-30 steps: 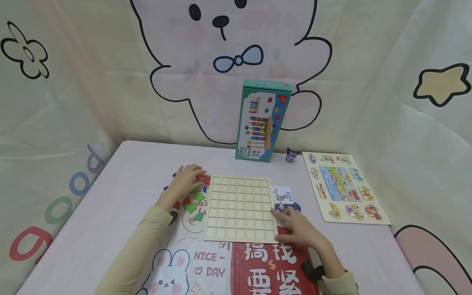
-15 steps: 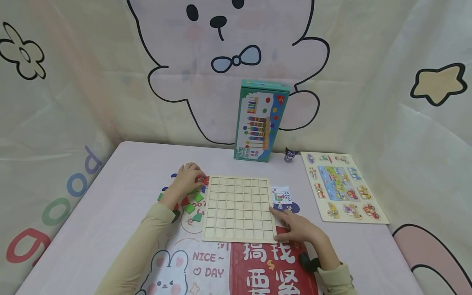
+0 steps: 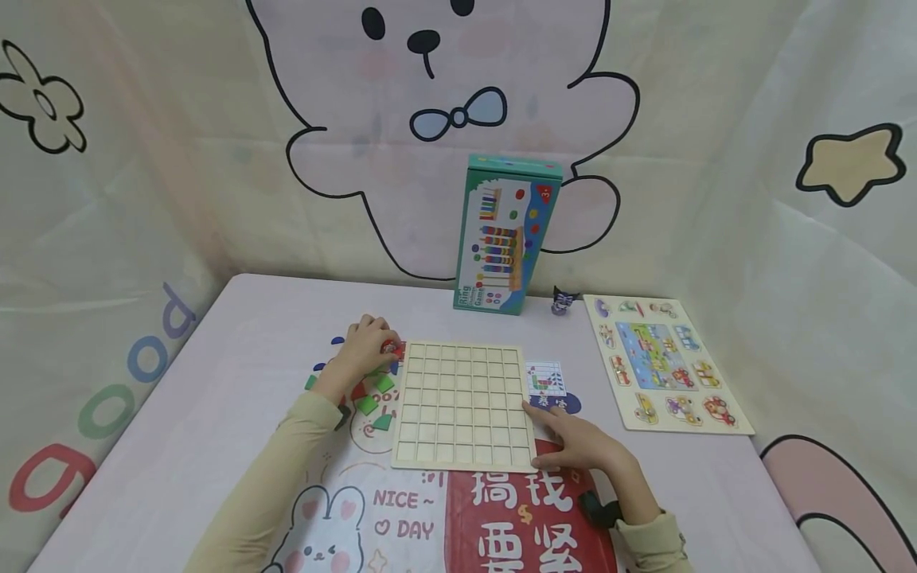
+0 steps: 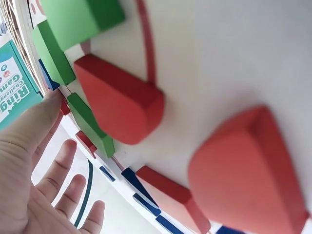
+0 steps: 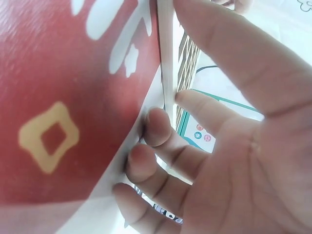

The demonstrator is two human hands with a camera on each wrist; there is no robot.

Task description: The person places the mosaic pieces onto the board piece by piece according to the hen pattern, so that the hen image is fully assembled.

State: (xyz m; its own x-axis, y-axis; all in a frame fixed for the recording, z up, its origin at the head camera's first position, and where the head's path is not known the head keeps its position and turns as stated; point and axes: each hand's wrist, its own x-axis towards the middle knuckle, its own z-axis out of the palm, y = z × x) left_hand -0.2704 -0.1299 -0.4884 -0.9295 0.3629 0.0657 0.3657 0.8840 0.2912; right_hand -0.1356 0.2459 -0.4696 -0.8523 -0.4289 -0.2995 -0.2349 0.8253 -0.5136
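Observation:
A pale wooden grid board point(image 3: 462, 406) lies in the middle of the table, its squares bare. To its left, my left hand point(image 3: 361, 350) pinches a small red block point(image 4: 65, 106) between thumb and index finger, the other fingers spread. Under and beside this hand lie green blocks point(image 3: 367, 405), red blocks point(image 4: 119, 100) and blue blocks point(image 4: 141, 187). My right hand point(image 3: 580, 442) rests at the board's right edge, thumb and index fingertips touching its side. In the right wrist view, the other fingers are loosely bent beside the board point(image 5: 168, 58) and hold nothing.
A small pattern card point(image 3: 547, 379) lies just right of the board. Farther right is a wooden picture puzzle point(image 3: 669, 366). At the back stand a green ring game box point(image 3: 507, 235) and a small dark figurine point(image 3: 563, 301). A printed mat point(image 3: 401, 541) lies under the board.
The left hand has turned slightly among the blocks, its fingers drawn in closer by the red block. The right hand stays at the board's edge. The head view has shifted slightly.

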